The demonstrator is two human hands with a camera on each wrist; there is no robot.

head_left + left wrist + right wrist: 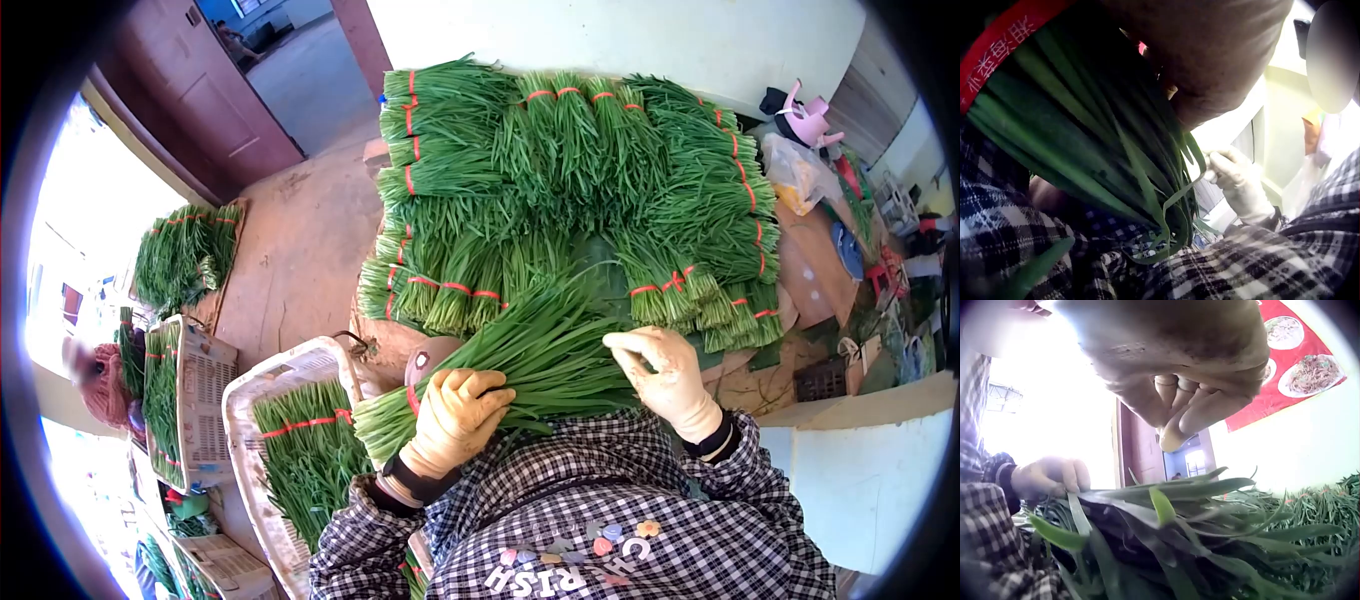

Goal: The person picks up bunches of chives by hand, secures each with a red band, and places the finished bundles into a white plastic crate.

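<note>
A loose-topped bundle of long green leaves [540,350] lies across the person's lap, its pale stems to the left and a red band [1007,47] round it. The left hand [460,415] grips this bundle near the band, fingers curled over the stems. To the right, beside the leaf tips, the right hand [665,380] is raised with thumb and forefinger together and the other fingers curled. In the right wrist view the right hand [1179,381] hangs above the leaves [1166,531], with nothing visible between its fingertips.
Many banded green bundles [570,140] are stacked in front, near the wall. On the left stand a white crate [345,350] of bundles and another crate [205,400]. More bundles [185,250] lie by the doorway. A plastic bag [800,170] and assorted items are at the right.
</note>
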